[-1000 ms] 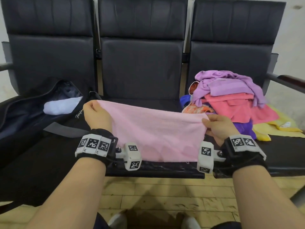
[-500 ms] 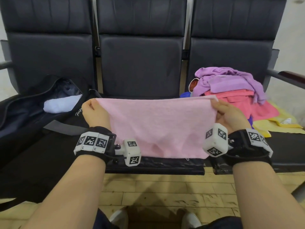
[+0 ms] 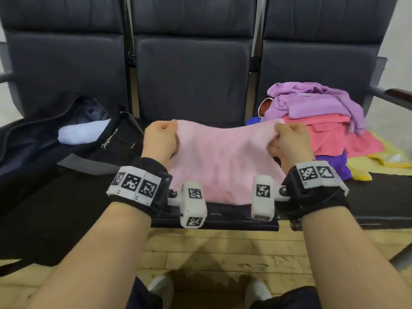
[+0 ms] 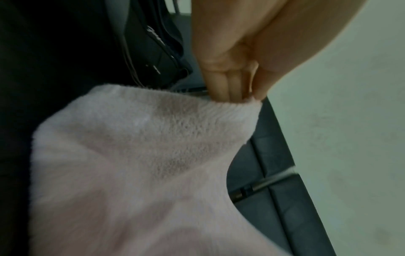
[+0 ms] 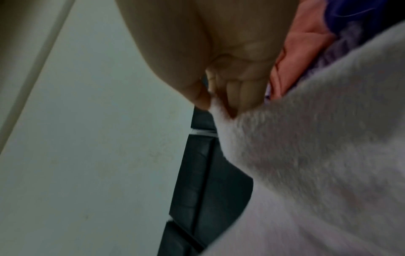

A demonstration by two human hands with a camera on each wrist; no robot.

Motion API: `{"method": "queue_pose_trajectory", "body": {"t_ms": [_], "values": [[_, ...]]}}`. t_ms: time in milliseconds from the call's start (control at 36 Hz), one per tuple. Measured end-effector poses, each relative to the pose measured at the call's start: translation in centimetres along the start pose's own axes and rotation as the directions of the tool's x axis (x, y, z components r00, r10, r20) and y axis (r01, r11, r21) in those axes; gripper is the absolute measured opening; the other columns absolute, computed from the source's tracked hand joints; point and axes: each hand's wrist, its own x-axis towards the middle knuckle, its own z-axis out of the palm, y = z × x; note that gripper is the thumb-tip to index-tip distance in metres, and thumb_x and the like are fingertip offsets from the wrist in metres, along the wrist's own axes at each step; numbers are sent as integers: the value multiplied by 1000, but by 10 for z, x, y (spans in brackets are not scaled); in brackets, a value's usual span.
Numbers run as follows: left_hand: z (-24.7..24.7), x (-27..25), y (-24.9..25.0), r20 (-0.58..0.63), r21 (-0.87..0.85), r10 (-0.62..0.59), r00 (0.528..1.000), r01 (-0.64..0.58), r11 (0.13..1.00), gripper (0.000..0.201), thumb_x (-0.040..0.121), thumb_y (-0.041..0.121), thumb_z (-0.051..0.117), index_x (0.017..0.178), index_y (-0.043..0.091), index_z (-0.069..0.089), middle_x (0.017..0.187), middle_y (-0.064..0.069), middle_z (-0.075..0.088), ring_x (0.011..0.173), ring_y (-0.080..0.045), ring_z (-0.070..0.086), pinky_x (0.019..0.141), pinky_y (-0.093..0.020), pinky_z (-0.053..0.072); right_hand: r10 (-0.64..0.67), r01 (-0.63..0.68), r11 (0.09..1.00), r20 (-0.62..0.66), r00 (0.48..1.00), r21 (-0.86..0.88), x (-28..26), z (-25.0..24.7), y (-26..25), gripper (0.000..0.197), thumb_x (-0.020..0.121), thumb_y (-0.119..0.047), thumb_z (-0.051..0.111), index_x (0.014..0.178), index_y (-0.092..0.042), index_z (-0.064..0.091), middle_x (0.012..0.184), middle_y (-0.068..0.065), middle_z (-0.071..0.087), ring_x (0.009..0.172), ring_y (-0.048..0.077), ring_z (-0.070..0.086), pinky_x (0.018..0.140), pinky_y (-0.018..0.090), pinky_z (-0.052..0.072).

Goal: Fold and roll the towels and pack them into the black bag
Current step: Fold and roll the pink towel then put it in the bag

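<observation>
A light pink towel (image 3: 223, 161) hangs slack between my two hands above the middle seat. My left hand (image 3: 159, 139) pinches its upper left corner, and the left wrist view shows the left hand (image 4: 236, 90) with thumb and curled fingers on the towel (image 4: 142, 164) edge. My right hand (image 3: 287, 140) pinches the upper right corner, and the right wrist view shows the right hand (image 5: 221, 97) gripping the towel (image 5: 317, 164). The black bag (image 3: 44, 148) lies open on the left seat with a white rolled towel (image 3: 83, 132) inside.
A pile of loose towels sits on the right seat: purple (image 3: 316, 103) on top, coral pink (image 3: 338, 137) under it, yellow (image 3: 383, 161) at the bottom. Dark seat backs (image 3: 191, 74) stand behind. A metal armrest (image 3: 392, 98) is at the far right. Wooden floor (image 3: 223, 257) lies below.
My hands have come closer together, so the taut towel now sags in the middle. The right hand has moved left and slightly down.
</observation>
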Motion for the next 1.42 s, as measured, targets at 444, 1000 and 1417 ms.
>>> {"method": "queue_pose_trajectory", "body": {"t_ms": [444,1000,1417], "values": [[33,-40,-10,413,163,-78,907,10,986,20,95,18,55,77,8,54,50,0,38,47,-14,35,49,-24,37,-211,462,714,468,858,-525,-47,40,22,9,96,-22,47,99,-14,47,54,-5,48,58,14,48,62,31,38],[36,-48,-3,327,208,-10,945,-61,976,23,93,27,59,78,9,58,66,-8,61,63,-16,56,83,-45,54,-278,522,618,457,845,-588,-60,53,25,17,98,-30,45,89,-17,48,76,6,60,71,23,56,65,32,45],[34,-51,-3,386,274,-78,919,-34,961,20,76,15,70,90,8,58,84,-12,70,83,-25,69,86,-48,55,-67,410,740,548,834,-534,-63,41,13,44,80,9,46,105,-13,75,92,1,68,81,18,61,74,28,51]]}}
